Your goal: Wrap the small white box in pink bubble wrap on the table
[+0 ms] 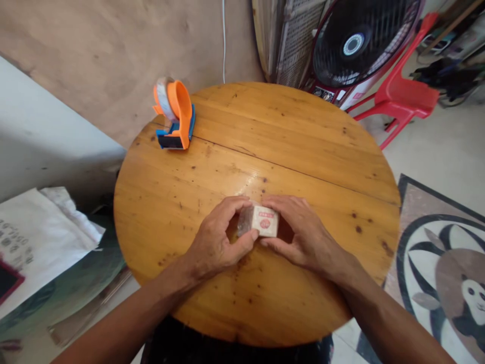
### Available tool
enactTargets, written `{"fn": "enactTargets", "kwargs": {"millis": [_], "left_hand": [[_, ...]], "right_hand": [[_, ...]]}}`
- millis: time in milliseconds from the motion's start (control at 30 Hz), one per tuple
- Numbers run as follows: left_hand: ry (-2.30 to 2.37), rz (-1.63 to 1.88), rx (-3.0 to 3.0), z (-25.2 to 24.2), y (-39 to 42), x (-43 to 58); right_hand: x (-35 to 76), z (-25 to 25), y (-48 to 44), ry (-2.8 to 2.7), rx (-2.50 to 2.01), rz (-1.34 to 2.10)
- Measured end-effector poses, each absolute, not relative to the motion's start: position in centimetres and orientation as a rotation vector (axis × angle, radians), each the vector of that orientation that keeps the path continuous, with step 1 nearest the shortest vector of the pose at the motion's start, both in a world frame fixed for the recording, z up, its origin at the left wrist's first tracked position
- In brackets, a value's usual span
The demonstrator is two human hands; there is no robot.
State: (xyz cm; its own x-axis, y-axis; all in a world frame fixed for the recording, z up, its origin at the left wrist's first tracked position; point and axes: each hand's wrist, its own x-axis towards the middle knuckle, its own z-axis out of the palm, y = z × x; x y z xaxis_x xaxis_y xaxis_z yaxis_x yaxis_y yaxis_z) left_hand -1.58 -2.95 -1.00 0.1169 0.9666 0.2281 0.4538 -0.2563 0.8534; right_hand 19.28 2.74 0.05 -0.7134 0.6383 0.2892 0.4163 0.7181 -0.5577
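Observation:
A small whitish block-shaped pack (270, 230) with red print sits low over the near middle of the round wooden table, between my two hands. Clear plastic wrap (245, 220) covers its left side. My left hand (223, 230) is closed on that side, with its thumb on the pack's lower left corner and its fingers at the back. Around the right side curves my right hand (299, 225), fingertips at the far edge and thumb by the near right corner. The pack's underside is hidden.
On the far left of the round table (303, 136) stands an orange and blue tape dispenser (182, 116) with a roll of tape. A large fan (352, 45) and a red chair (409, 91) are beyond the right edge. White printed sacking (45, 227) lies at left.

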Motion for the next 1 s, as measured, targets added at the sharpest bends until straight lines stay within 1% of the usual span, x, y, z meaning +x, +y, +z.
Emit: {"fn": "enactTargets", "kwargs": {"millis": [300,767,1000], "left_hand": [[1.413,1.056,1.791,-1.1,-2.8,-1.8],[1.416,1.067,1.777,-0.7,-2.7,-1.8],[1.411,1.082,1.794,-0.8,-2.6,-1.8]], "right_hand": [[18.6,-0.1,2.7,-2.385,-0.922,0.637],[19.1,-0.6,3.0,-2.443,-0.975,0.636],[19.5,0.6,3.5,-2.316,-0.922,0.833]]}}
